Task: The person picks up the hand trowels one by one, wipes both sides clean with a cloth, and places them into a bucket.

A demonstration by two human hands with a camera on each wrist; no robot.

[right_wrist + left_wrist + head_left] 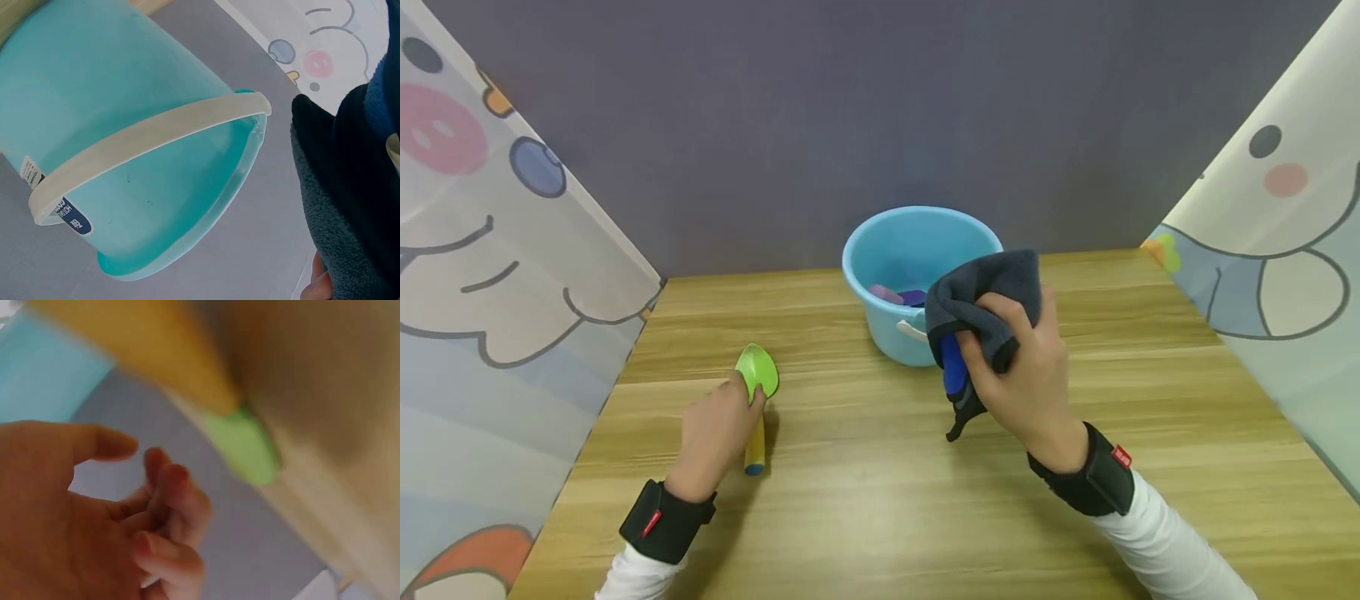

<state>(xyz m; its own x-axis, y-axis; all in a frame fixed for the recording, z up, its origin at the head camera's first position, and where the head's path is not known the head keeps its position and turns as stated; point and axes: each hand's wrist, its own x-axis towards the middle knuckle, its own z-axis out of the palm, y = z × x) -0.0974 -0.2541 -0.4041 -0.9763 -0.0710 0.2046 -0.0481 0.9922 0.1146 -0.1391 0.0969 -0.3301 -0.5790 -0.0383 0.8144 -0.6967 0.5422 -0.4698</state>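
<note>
My left hand point(718, 425) is over a small toy shovel point(758, 367) with a green blade and yellow handle. In the left wrist view, the thumb and fingers are loosely bent with a gap between them, and the shovel point(240, 447) shows apart from them. A dark grey cloth point(981, 292) is bunched in the grip of my right hand point(1033, 375), with a blue piece point(953, 367) showing below its fold. This cloth overlaps the right front rim of a light blue bucket point(887, 337) in the head view. Part of the right fingers is hidden by cloth.
Purple items point(886, 293) lie inside the bucket, whose white handle point(150, 140) hangs at its side. The wooden table point(865, 500) ends at a dark grey panel point(775, 125). Cartoon-printed curtains point(497, 250) flank both sides.
</note>
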